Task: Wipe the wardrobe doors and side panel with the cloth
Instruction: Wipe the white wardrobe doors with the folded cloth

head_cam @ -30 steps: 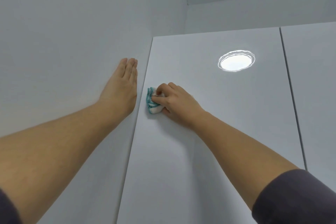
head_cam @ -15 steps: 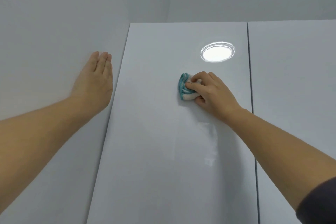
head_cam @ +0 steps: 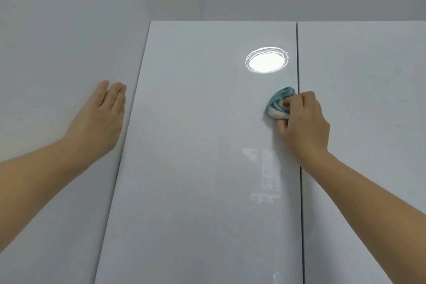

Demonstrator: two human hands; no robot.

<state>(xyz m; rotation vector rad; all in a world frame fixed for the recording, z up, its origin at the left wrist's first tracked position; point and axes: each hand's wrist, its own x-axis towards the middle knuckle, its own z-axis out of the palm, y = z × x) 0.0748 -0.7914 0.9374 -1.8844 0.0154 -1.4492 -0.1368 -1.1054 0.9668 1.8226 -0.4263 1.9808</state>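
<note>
Teal cloth [head_cam: 277,102] was bunched against the glossy wardrobe door [head_cam: 196,145], near its right edge.
Round lamp reflection [head_cam: 266,60] sat just above, gap [head_cam: 300,191] to the second door [head_cam: 368,157] right beside. Right hand [head_cam: 304,122] had fingers curled, pinching the cloth and hiding part of it. Left hand [head_cam: 99,120] lay flat, fingers straight and together, on the white surface [head_cam: 57,53] left of the door. Wall or side panel, couldn't tell.

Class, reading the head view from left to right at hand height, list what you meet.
Open left hand → glossy white wardrobe door → bunched teal-and-white cloth → right hand gripping it → second white wardrobe door.
</note>
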